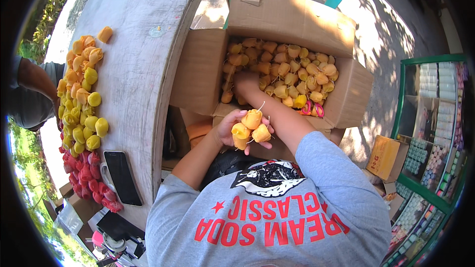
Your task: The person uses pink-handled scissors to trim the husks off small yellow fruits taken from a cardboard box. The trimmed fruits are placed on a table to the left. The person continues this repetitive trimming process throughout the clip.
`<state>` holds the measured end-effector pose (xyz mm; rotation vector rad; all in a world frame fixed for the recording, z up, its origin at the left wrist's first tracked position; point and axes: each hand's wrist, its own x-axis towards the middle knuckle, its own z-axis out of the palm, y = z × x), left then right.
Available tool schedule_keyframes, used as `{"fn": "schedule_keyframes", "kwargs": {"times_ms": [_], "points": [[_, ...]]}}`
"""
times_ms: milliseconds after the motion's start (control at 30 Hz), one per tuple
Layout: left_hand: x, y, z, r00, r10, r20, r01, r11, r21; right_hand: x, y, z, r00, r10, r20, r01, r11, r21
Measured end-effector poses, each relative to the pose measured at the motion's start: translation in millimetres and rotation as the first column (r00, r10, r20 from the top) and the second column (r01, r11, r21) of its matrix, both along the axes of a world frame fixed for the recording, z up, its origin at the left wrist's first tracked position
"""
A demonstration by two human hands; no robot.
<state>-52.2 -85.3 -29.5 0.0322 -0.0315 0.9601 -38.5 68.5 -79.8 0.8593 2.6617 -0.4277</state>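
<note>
My left hand [228, 129], palm up, cradles several orange-yellow rose-shaped candles [252, 118] with white wicks sticking out. It is held just in front of an open cardboard box [292, 14]. Inside the box lie many more rose candles [293, 51] in orange and yellow, with a pink looped piece [318, 110] near the front right corner. My right hand [246, 83] reaches down into the left part of the box among the candles. Shade and the candles hide its fingers, so whether it grips one does not show.
On the whitewashed table [143, 0] to the left lie orange, yellow and red rose candles [79, 133], beside a black phone [122, 177]. Another person's arm [37, 83] is at the table's far left side. A green-framed shelf [430, 128] and a small carton [387, 157] stand right.
</note>
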Motion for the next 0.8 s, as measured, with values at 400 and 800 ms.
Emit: {"fn": "schedule_keyframes", "kwargs": {"times_ms": [400,800], "points": [[-4,-6,-5,1.0,0.012,0.013,-0.012,0.999,-0.036,-13,-11,-7,0.979,0.109,0.173,-0.128,0.986,0.102],[-2,-5,0,0.999,0.018,-0.032,-0.018,1.0,-0.01,2,-7,1,0.993,0.104,0.058,-0.116,0.954,0.277]]}}
